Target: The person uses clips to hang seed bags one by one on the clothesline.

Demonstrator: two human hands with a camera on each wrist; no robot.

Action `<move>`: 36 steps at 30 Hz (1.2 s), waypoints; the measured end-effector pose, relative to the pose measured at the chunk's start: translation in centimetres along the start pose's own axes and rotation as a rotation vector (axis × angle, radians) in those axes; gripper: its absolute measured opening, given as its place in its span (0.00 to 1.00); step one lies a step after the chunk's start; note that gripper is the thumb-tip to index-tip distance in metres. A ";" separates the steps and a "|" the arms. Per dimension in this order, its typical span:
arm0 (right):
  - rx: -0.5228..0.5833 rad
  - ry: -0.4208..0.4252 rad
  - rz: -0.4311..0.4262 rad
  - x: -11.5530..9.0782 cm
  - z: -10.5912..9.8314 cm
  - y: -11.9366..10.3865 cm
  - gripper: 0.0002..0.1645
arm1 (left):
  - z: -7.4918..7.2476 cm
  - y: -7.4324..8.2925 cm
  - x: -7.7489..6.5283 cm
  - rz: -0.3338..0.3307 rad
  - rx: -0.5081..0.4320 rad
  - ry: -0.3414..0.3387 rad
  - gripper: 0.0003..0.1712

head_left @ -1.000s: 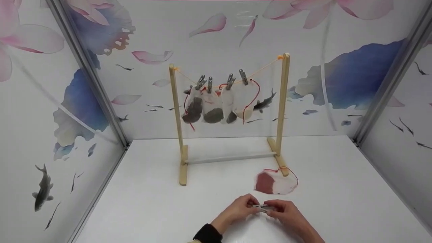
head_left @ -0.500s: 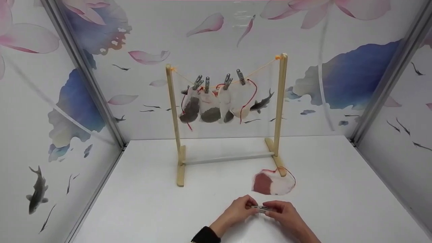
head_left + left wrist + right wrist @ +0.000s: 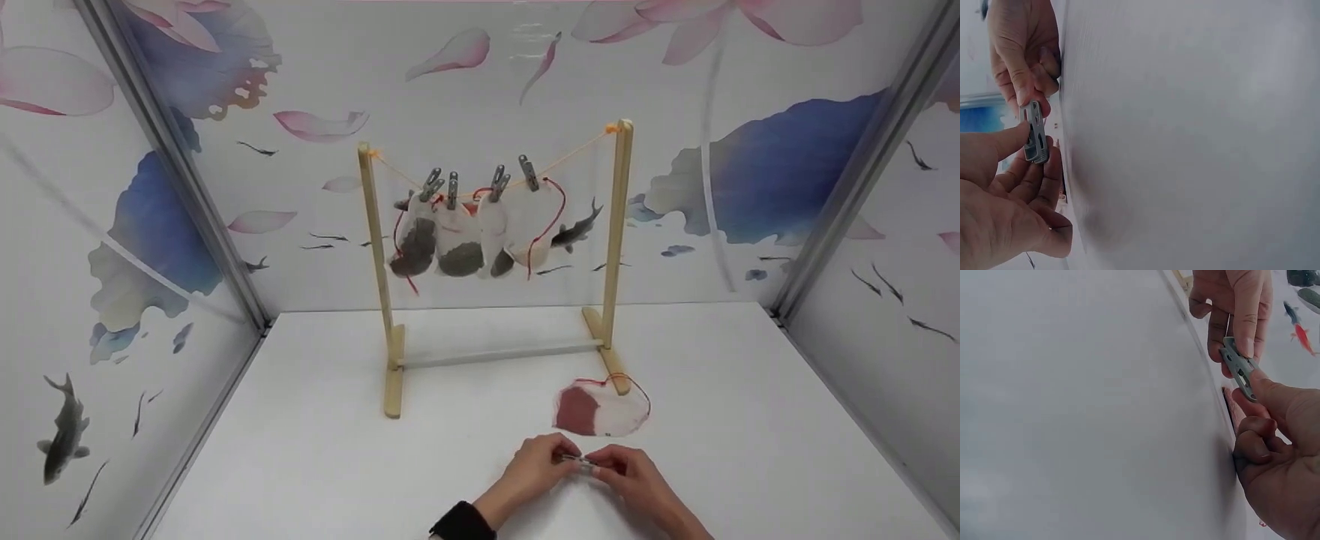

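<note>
Both hands meet at a grey metal clothespin point(image 3: 583, 465) close over the front of the table. My left hand point(image 3: 534, 463) pinches one end between thumb and fingers; in the left wrist view its thumb lies on the clothespin's side point(image 3: 1037, 135). My right hand point(image 3: 637, 474) grips the other end, and in the right wrist view the slotted metal clothespin point(image 3: 1239, 371) spans between both sets of fingertips. Just beyond the hands, a small white-and-red cloth pouch point(image 3: 579, 409) with a red cord lies flat on the table.
Behind the pouch stands a wooden rack point(image 3: 621, 232) with an orange string point(image 3: 574, 159) tied between its posts. Several small pouches point(image 3: 459, 255) hang from it by metal clothespins point(image 3: 452, 190). The pouch's cord overlaps the rack's right foot point(image 3: 616, 375). Printed walls enclose the white table point(image 3: 315, 450).
The head view has shifted slightly, moving the rack and pouch left in it. Both hands keep holding the clothespin, which is now more covered by the fingers.
</note>
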State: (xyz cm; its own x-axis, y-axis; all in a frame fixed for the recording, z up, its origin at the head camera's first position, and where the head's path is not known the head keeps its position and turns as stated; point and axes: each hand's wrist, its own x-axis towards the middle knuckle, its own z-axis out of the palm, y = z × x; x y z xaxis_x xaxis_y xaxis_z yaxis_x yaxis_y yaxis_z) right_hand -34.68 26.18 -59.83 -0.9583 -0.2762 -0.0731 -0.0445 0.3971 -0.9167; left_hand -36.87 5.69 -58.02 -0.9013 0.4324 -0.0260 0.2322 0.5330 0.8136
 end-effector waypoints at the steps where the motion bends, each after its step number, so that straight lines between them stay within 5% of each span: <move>1: -0.002 0.013 0.009 0.0 -0.3 0.1 0.16 | 0.1 0.1 0.2 0.012 0.009 0.017 0.08; 5: -0.047 0.117 0.075 0.0 -1.8 0.3 0.14 | 0.8 0.8 1.1 0.076 0.101 0.085 0.11; 8: -0.107 0.232 0.126 -0.1 -3.2 0.4 0.11 | 1.3 1.4 1.6 0.146 0.256 0.119 0.16; 14: -0.274 0.384 0.118 -0.2 -5.6 -0.3 0.09 | 2.3 2.2 2.1 0.177 0.646 0.024 0.27; 18: -0.368 0.432 0.008 0.0 -6.4 -1.6 0.09 | 2.6 2.5 2.3 0.155 0.957 0.024 0.32; 24: -0.570 0.479 -0.323 1.2 -7.0 -5.2 0.12 | 2.1 2.3 2.2 0.067 1.337 0.076 0.23; 29: -0.722 0.447 -0.465 2.6 -7.7 -9.4 0.16 | 1.3 1.0 2.1 0.267 1.421 0.145 0.06; 36: -0.832 0.444 -0.526 3.9 -9.0 -14.3 0.17 | -0.1 -0.4 2.0 0.487 1.382 0.170 0.06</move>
State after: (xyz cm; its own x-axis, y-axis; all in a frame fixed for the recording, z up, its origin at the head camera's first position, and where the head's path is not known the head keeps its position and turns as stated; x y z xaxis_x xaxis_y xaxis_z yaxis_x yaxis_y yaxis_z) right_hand -40.32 27.27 -43.48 -0.7722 -0.3105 0.5544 -0.4979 0.8377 -0.2243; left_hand -38.76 6.27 -58.38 -0.6424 0.7318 0.2276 0.5869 0.6607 -0.4681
